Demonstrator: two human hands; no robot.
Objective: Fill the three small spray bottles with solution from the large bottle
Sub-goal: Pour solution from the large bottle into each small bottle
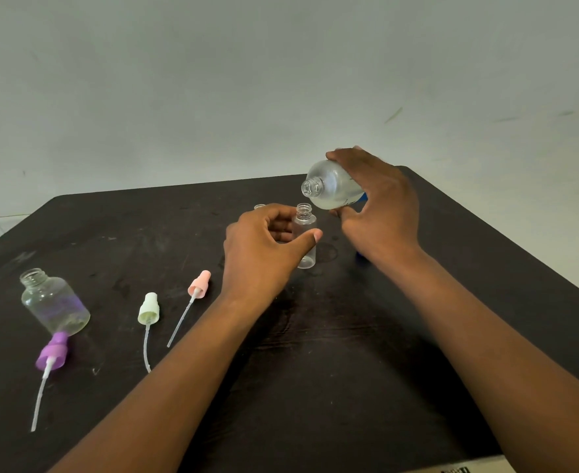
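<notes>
My right hand (380,206) holds the large clear bottle (332,189) tilted, with its uncapped mouth pointing left and down, just above a small clear bottle (305,233). That small bottle stands upright and open on the dark table (315,353), and my left hand (264,250) grips its side. The neck of a second small bottle (259,207) peeks out behind my left hand. A third, wider clear bottle (54,302) stands open at the left. No stream of liquid is visible.
Three spray caps with dip tubes lie on the table: purple (52,353), pale green (149,308) and pink (199,284). A blue object (361,256), mostly hidden, sits under my right wrist. A pale wall rises behind the table's far edge.
</notes>
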